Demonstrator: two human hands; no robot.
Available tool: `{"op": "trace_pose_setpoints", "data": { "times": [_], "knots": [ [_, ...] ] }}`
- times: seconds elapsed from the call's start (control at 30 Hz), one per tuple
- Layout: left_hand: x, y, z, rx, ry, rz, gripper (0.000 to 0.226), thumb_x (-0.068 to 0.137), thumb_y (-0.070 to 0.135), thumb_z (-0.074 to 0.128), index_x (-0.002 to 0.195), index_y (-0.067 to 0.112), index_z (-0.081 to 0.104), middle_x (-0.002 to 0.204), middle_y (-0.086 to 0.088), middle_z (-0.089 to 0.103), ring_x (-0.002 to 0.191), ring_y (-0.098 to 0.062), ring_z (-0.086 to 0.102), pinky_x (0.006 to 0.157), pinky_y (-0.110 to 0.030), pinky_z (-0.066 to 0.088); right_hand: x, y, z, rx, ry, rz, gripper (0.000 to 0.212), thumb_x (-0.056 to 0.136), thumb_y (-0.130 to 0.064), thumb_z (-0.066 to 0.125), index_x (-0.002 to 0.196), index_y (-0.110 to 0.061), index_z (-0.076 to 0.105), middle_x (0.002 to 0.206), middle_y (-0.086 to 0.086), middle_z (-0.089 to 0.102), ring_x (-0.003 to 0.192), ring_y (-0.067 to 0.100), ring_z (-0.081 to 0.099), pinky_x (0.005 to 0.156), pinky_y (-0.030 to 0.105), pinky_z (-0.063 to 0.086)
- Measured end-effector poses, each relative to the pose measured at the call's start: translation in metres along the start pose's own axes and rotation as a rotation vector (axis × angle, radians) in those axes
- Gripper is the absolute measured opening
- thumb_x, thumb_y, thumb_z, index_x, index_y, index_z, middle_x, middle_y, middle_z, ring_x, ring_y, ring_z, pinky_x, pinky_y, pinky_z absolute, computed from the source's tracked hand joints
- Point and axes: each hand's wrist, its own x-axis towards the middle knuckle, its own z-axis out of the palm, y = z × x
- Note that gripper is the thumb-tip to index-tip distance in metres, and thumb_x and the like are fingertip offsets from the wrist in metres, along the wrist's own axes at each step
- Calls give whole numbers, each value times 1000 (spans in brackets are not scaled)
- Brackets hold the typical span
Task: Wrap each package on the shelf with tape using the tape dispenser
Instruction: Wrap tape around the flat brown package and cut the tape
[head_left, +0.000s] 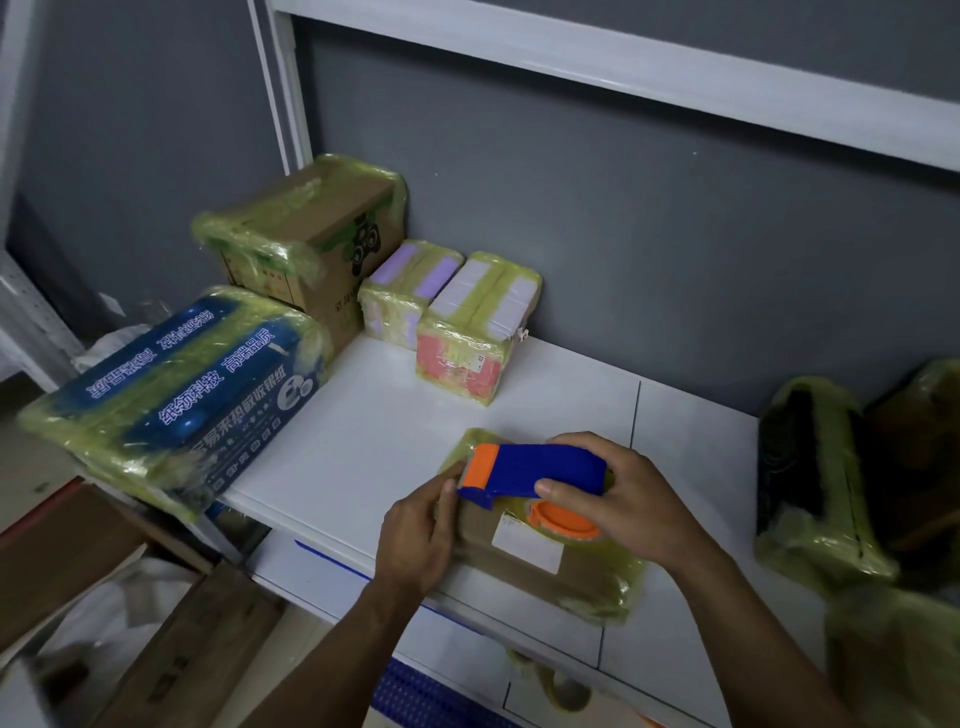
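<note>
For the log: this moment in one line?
step: taping | right hand grips tape dispenser | left hand holds flat package on shelf

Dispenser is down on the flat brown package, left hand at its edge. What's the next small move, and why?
Probably draw the tape dispenser rightward across the flat brown package with the right hand while the left hand pins its left edge. The cardboard around the white label looks bare, while the package's ends already carry yellowish tape.
</note>
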Motion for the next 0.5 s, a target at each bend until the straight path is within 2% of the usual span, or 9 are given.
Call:
{"op": "trace_pose_setpoints", "data": {
  "times": [0.13,0.3,0.5],
  "knots": [
    [1,-2,1,29,19,-8,39,104,58,25,136,57,48,120,31,62,106,6,62,85,-22,58,-2,-5,0,-46,22,-17,37,86,-45,80,119,-39,65,109,-25,69,107,1,66,82,22,59],
    [1,-5,4,51,10,-25,39,104,57,27,136,55,50,121,29,61,103,8,63,84,-26,60,-3,-8,-3,-78,27,6,38,85,-45,81,119,-38,66,107,-29,68,105,-3,65,77,15,57],
    [4,-9,6,113,30,-67,41,102,62,22,132,63,50,118,13,73,90,-4,68,78,-29,59,-14,-7,-23,-146,101,51,35,82,-49,82,112,-43,66,103,-29,69,101,-9,62,73,12,54]
  ]
}}
